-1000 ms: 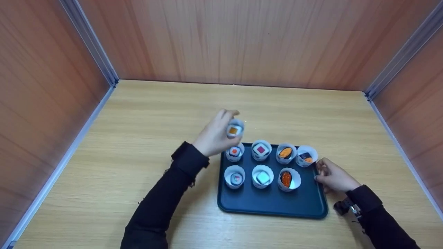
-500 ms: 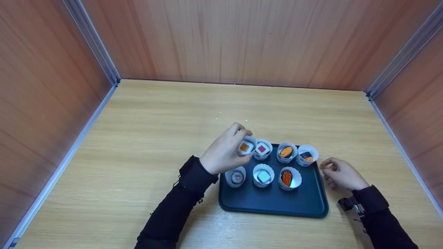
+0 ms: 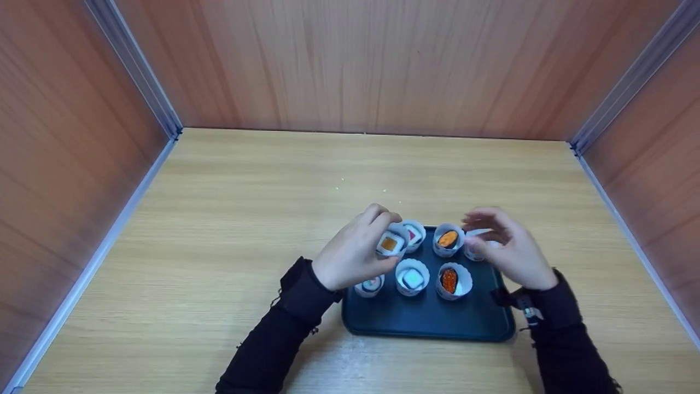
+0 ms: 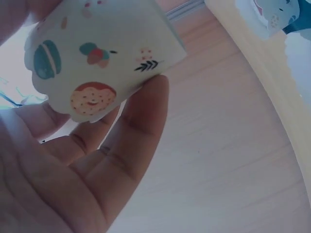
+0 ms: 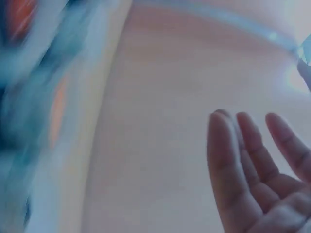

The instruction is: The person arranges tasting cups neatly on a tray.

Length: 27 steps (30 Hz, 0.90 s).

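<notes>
My left hand [image 3: 355, 249] pinches a white paper cup [image 3: 392, 241] over the tray's back left; inside is a sushi piece with a yellow-brown square centre. In the left wrist view the same cup [image 4: 97, 63] shows printed sweets and a scalloped rim, with thumb and fingers at its sides. My right hand [image 3: 508, 249] hovers over the tray's back right corner, fingers spread and holding nothing, partly hiding a cup [image 3: 474, 253] there. The dark tray [image 3: 426, 323] bears further cups, including one with an orange-topped piece [image 3: 448, 239] and one with red roe [image 3: 449, 280].
In the tray's front row are a cup with a pale green piece [image 3: 412, 278] and one with a round piece [image 3: 372, 284], partly behind my left hand. Wood-grain walls [image 3: 350, 71] enclose the table [image 3: 262, 186] at the back and both sides. Small white specks dot the tabletop.
My left hand has brought its cup rightward and toward me, over the tray. My right hand has left the tray's right edge, rising leftward over the back right cup with its fingers opening.
</notes>
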### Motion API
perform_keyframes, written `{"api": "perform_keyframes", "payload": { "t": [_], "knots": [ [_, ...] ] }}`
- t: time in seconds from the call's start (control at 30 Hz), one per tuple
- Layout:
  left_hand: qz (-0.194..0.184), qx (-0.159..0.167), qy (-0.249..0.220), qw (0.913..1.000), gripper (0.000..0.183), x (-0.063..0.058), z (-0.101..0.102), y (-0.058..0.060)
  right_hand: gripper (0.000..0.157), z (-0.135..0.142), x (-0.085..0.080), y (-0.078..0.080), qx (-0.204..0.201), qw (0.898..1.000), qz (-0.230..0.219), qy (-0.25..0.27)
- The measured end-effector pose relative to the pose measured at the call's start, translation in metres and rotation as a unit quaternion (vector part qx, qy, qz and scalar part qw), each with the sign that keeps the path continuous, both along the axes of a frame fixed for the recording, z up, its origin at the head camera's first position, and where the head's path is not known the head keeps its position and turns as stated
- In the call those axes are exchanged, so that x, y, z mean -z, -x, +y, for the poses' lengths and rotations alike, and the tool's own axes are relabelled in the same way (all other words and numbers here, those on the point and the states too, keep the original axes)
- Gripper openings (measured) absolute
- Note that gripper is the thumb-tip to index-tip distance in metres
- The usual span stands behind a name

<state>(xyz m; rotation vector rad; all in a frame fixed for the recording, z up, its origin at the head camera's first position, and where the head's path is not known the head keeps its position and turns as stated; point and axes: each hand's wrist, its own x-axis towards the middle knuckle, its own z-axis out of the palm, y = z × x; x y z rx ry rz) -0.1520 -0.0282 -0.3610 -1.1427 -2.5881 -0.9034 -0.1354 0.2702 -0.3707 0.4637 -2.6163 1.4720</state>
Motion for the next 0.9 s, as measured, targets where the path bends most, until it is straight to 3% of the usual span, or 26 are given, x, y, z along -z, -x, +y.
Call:
{"api": "perform_keyframes", "payload": {
  "t": [0.2, 0.33, 0.5, 0.67, 0.9],
  "knots": [
    [0.024, 0.001, -0.011, 0.9996, 0.051, -0.002, -0.002, -0.007, 0.068, -0.049, 0.005, -0.002, -0.131, 0.991, 0.018, -0.01],
    [0.053, 0.003, -0.018, 0.9984, 0.05, -0.001, 0.0, -0.012, 0.083, -0.07, 0.014, -0.004, -0.171, 0.985, 0.026, -0.001],
    [0.08, -0.002, -0.018, 0.9966, 0.05, 0.0, 0.005, -0.018, 0.082, -0.085, 0.023, -0.007, -0.161, 0.986, 0.037, 0.007],
    [0.085, -0.008, -0.02, 0.9962, 0.049, 0.002, 0.008, -0.019, 0.079, -0.092, 0.027, -0.009, -0.129, 0.991, 0.045, 0.011],
    [0.077, -0.006, -0.051, 0.9957, 0.045, 0.001, 0.01, -0.018, 0.072, -0.09, 0.028, -0.01, -0.117, 0.99, 0.072, 0.034]
  ]
}}
